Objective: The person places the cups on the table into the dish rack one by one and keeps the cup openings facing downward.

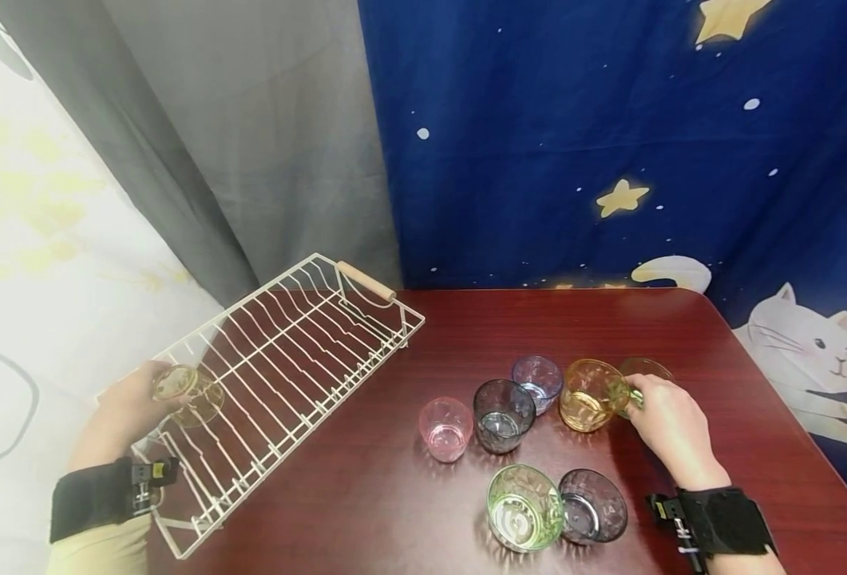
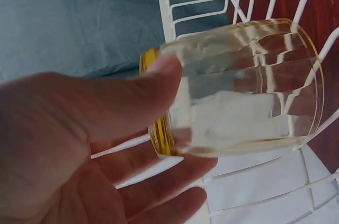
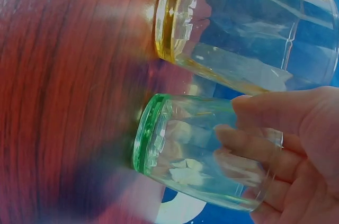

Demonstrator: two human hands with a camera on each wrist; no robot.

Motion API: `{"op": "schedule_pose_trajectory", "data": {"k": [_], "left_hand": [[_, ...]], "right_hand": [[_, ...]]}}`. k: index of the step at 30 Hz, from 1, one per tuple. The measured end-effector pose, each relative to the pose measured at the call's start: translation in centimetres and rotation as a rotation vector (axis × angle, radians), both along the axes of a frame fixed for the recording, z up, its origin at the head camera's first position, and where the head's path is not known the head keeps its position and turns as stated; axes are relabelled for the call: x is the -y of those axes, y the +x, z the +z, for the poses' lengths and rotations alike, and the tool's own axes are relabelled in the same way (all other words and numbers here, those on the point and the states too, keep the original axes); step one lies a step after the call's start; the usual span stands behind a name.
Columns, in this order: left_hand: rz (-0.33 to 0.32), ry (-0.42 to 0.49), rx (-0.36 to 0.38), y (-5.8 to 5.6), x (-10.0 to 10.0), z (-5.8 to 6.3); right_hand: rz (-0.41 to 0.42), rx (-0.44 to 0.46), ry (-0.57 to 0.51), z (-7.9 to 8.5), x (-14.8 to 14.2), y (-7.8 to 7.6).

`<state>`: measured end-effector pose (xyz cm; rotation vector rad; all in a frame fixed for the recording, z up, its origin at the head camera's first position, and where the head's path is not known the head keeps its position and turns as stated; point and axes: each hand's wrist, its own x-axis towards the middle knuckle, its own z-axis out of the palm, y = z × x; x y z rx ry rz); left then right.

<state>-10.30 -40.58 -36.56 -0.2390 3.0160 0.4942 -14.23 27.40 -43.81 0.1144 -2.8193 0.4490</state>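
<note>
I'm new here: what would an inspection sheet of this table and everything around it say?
Surface: reddish-brown table, shiny.
Job's things: white wire rack; pink glass, bluish glass, amber glass, front green glass, two dark glasses, all standing on the table.
Clutter: nothing seen.
Fingers: left fingers grip a yellow glass, contact with rack unclear; right fingers hold the rear green glass.
Cables: nothing seen.
Surroundings: gray curtain, blue starry curtain.
</note>
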Motion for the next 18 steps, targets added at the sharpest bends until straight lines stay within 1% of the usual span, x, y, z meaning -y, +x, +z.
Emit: {"op": "schedule_pose_trajectory", "data": {"k": [3, 6, 10, 13, 18], "left_hand": [[0.017, 0.004, 0.009, -0.01, -0.21, -0.33], [0.032, 0.005, 0.028, 0.02, -0.45, -0.29], [0.051, 0.017, 0.049, 0.08, -0.57, -0.26], [0.051, 0.029, 0.059, 0.20, -0.56, -0.29], [0.046, 0.042, 0.063, 0.48, -0.78, -0.34]], "right_hand": [[-0.018, -0.003, 0.005, 0.10, 0.11, -0.03], [-0.030, -0.003, 0.007, 0.12, 0.20, -0.08], [-0.018, -0.055, 0.020, 0.08, 0.19, -0.15], [-0.007, -0.087, 0.030, 0.04, 0.12, -0.22], [-0.018, -0.080, 0.035, 0.03, 0.08, -0.30]]}}
